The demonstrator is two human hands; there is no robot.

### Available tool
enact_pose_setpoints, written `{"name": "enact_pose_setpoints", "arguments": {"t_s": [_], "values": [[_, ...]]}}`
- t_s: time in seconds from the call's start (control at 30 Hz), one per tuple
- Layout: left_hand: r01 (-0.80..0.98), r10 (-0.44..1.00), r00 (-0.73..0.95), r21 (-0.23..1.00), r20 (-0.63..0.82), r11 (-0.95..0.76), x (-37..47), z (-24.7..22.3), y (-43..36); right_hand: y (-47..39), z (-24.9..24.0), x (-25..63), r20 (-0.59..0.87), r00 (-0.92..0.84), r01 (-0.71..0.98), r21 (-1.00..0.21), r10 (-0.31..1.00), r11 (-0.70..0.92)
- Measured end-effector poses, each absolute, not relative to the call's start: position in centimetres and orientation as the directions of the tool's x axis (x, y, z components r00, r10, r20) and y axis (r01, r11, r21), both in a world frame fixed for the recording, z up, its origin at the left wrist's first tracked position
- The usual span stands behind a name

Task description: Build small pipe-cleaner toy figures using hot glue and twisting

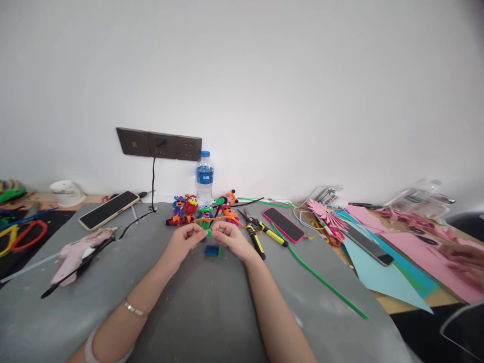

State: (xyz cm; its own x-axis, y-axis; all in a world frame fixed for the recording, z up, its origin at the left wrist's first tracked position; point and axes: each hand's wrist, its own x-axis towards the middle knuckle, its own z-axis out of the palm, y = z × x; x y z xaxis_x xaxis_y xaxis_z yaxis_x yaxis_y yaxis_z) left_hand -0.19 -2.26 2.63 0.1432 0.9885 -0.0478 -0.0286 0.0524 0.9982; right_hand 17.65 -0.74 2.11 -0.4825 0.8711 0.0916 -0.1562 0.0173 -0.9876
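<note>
My left hand (188, 239) and my right hand (231, 238) meet over the mat, thumbs and fingertips pinched close together. Between them is a small green piece of pipe cleaner (208, 233), with a coiled look. Just below lies a short blue bundle (212, 250) with a green end, untouched. Behind my fingers stand several colourful pipe-cleaner figures (191, 204), and an orange pipe cleaner (235, 220) runs across near my right fingertips. To the right of that hand rest yellow-and-black pliers (256, 242) and a long green pipe cleaner (325, 281).
A water bottle (204, 176) stands by the wall. Left are a pink glue gun (77, 257), a phone (109, 210) and scissors (29, 236). Rightward lie a pink-cased phone (283, 225), coloured paper (385, 275) and another person's hand (465, 259).
</note>
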Motion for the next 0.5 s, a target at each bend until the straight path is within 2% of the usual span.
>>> {"name": "enact_pose_setpoints", "arguments": {"t_s": [0.5], "values": [[-0.169, 0.991, 0.130, 0.985, -0.017, 0.039, -0.02, 2.71, -2.35, -0.62, 1.83, 17.72, 0.114, -0.519, -0.250, -0.968, 0.847, -0.023]]}}
